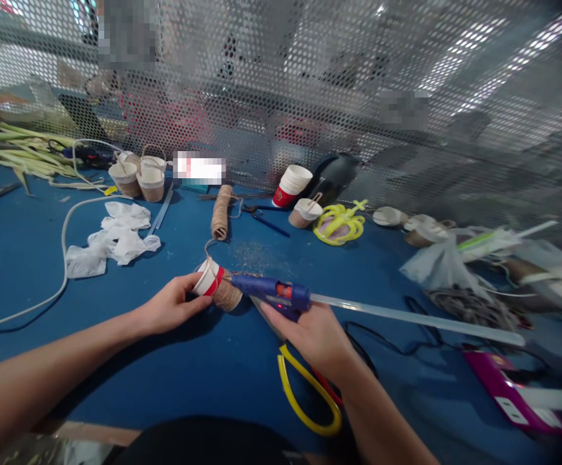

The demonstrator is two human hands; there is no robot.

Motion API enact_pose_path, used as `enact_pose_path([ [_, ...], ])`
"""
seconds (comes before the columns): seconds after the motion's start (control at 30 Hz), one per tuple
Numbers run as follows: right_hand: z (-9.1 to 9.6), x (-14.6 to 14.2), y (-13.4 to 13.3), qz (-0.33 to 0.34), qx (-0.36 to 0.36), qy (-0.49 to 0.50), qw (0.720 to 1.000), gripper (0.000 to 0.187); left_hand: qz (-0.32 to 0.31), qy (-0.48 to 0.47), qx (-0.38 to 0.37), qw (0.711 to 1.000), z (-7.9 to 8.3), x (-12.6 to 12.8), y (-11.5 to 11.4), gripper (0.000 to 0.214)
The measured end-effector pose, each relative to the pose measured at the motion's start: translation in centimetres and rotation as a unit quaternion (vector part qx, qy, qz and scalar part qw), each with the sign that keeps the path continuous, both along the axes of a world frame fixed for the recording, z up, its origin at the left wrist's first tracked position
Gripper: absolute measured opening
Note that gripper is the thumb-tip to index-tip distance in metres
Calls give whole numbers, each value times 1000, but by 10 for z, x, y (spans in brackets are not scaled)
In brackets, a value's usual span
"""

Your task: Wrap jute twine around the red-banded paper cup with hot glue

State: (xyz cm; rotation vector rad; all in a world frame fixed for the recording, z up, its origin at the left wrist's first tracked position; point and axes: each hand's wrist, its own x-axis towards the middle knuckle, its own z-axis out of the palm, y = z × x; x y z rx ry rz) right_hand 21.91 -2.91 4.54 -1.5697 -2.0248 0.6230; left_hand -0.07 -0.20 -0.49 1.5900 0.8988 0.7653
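Observation:
A paper cup, white and red near its rim and wound with brown twine lower down, lies tilted in my left hand, fingers closed around the rim end. My right hand grips a blue hot glue gun, whose nozzle points left at the cup's side by the twine's edge. A long clear glue stick sticks out of the gun's back. From the cup a strand runs up to a twine spool. Below my right hand lie scissors with yellow handles, their blades partly hidden.
Twine-wrapped cups stand at the back left near crumpled white pieces. Stacked paper cups, pliers and a yellow looped ornament are farther back. A purple power strip and plastic bag are at right.

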Motion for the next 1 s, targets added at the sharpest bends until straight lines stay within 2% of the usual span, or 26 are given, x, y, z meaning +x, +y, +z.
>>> enact_pose_path([
  [0.27,2,1,-3,11,-5,-33,999,22,-1,0,-6,1000,0,0,-1,27],
  [0.47,0,1,-3,22,43,-48,998,22,-4,6,-4,1000,2,0,0,28],
  [0.7,11,0,-3,61,74,-100,990,19,-1,4,7,1000,3,0,0,30],
  [0.87,13,1,-4,80,98,-121,985,18,-6,-1,17,1000,2,0,-1,30],
  [1.0,12,0,-6,75,83,-104,988,17,-9,-8,14,1000,1,0,-1,29],
])
